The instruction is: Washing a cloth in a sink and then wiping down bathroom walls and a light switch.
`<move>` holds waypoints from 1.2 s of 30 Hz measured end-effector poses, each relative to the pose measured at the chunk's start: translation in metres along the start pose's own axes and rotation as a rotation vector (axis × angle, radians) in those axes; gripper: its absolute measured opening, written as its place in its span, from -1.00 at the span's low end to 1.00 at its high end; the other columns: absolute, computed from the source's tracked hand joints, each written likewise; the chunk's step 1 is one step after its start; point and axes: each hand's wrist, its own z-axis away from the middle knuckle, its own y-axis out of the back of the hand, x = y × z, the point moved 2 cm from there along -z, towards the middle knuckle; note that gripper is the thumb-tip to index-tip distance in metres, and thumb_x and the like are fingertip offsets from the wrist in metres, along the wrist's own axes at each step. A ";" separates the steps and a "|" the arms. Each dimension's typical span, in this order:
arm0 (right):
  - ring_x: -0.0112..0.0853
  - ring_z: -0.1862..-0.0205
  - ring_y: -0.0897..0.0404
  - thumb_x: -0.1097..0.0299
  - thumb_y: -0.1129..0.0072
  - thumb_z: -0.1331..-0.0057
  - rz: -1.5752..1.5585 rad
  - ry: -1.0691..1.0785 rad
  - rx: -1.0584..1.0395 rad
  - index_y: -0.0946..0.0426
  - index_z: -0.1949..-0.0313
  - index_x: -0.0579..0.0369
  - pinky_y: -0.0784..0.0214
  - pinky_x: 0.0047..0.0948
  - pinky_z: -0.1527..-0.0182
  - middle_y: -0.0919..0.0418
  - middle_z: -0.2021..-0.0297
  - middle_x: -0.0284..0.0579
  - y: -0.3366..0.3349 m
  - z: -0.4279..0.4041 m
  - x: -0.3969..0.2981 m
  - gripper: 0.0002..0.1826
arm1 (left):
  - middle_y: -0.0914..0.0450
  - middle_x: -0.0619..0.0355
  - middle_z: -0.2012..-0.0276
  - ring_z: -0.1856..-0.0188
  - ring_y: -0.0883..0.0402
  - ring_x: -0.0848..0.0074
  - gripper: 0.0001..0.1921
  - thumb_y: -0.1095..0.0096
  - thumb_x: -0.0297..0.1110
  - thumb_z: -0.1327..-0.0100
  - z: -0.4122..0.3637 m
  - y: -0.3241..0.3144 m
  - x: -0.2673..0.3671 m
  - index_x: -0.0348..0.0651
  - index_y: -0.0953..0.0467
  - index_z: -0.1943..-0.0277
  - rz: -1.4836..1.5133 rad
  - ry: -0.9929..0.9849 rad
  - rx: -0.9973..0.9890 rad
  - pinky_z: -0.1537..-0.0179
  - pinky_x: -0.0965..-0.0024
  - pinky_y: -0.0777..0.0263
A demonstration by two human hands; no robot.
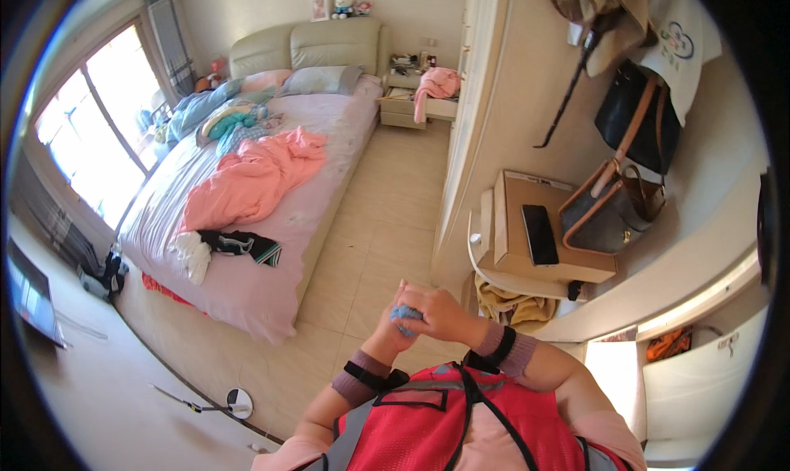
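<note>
Both hands meet in front of my chest around a crumpled blue cloth [405,318]. My right hand [439,310] closes over it from the right, and my left hand [395,332] lies against it from the left and below; the fingers overlap, so part of the cloth is hidden. Ahead to the left is a bed with a pale pink sheet [247,292], bearing a rumpled pink quilt [253,178], a black garment with striped trim [247,244], a white cloth [192,256], bluish bedding [203,110] and pillows [321,80].
On the right, a shelf [518,281] holds a cardboard box [512,224] with a black smartphone [539,234] and a handbag [602,209]. A yellow-brown cloth [515,304] lies below. A nightstand [402,110] stands beyond the bed. A round-based stand [239,403] is at lower left.
</note>
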 end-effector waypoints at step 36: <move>-0.58 0.24 -0.47 0.29 -0.12 -0.29 -0.491 -0.458 0.550 -0.52 0.14 0.13 -0.34 -0.52 0.14 -0.57 0.32 -0.28 0.143 0.296 0.071 -0.78 | -0.46 0.21 -0.07 -0.05 -0.47 0.36 -0.63 0.04 0.02 -0.35 -0.035 -0.180 -0.146 0.06 -0.36 -0.11 -0.296 0.497 -0.187 0.04 0.18 -0.45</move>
